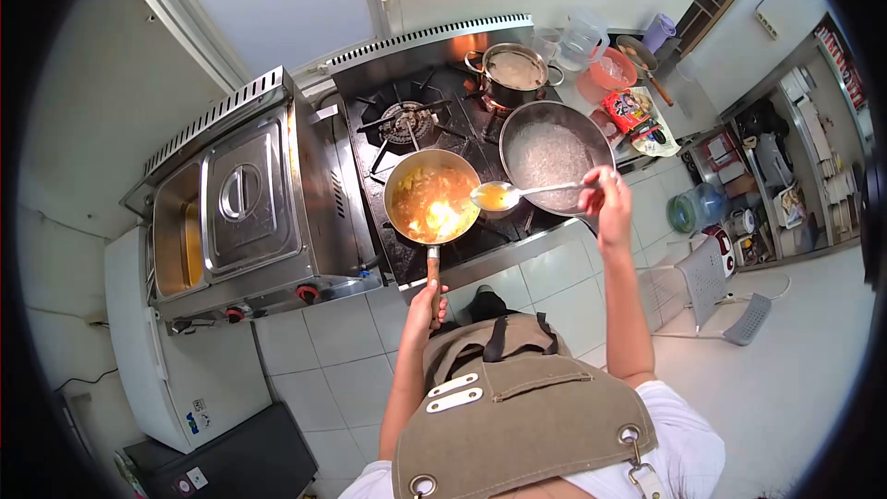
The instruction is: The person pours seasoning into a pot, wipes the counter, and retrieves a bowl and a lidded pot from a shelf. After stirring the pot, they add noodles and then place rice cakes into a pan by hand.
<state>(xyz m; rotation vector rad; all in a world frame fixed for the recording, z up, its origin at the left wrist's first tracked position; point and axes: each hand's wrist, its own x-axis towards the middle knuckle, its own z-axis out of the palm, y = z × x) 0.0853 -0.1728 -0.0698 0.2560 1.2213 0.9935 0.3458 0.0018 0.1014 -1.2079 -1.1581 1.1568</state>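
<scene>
My left hand (428, 303) grips the wooden handle of a small pan (431, 197) that sits on the front burner of the gas stove (416, 120). The pan holds an orange, soupy food with yellow pieces. My right hand (605, 199) holds a metal ladle (504, 195) by its long handle. The ladle's bowl carries some orange liquid and hovers at the pan's right rim, between it and a large grey pan (551, 157).
A steel pot (514, 72) with handles stands on the back right burner. A steel fryer unit with a lid (242, 199) stands left of the stove. Clear jugs, an orange bowl (612, 69) and packets crowd the counter at right. A white stool (716, 291) stands on the tiled floor.
</scene>
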